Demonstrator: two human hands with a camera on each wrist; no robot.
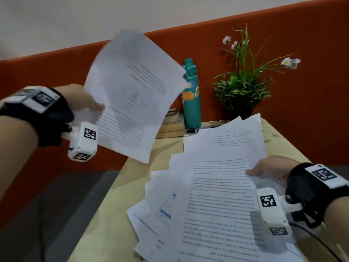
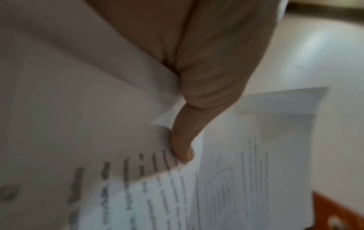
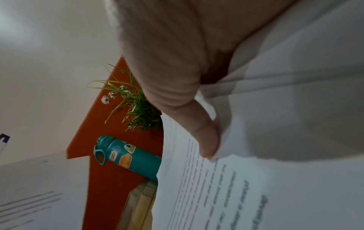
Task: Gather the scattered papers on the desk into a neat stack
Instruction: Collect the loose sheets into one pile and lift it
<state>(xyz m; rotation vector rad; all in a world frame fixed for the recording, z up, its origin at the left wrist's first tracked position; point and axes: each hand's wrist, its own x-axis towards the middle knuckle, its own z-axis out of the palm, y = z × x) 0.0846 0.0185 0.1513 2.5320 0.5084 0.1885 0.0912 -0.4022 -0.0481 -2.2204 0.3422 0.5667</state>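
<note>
My left hand (image 1: 88, 103) holds a few printed sheets (image 1: 132, 95) up in the air, left of the desk (image 1: 113, 205); its thumb (image 2: 183, 149) pinches them along their edge, and the sheets (image 2: 226, 194) look blurred. My right hand (image 1: 264, 169) grips a fanned bundle of printed papers (image 1: 217, 195) at its right edge, over the desk's right half. The right thumb (image 3: 204, 137) lies on the top page (image 3: 246, 194). More sheets spread out unevenly below and to the left of that bundle.
A teal water bottle (image 1: 191, 95) with stickers stands at the back of the desk, next to stacked books (image 1: 170, 125). A potted plant (image 1: 243, 87) with small flowers sits to its right. An orange partition (image 1: 302, 72) runs behind. Floor lies left of the desk.
</note>
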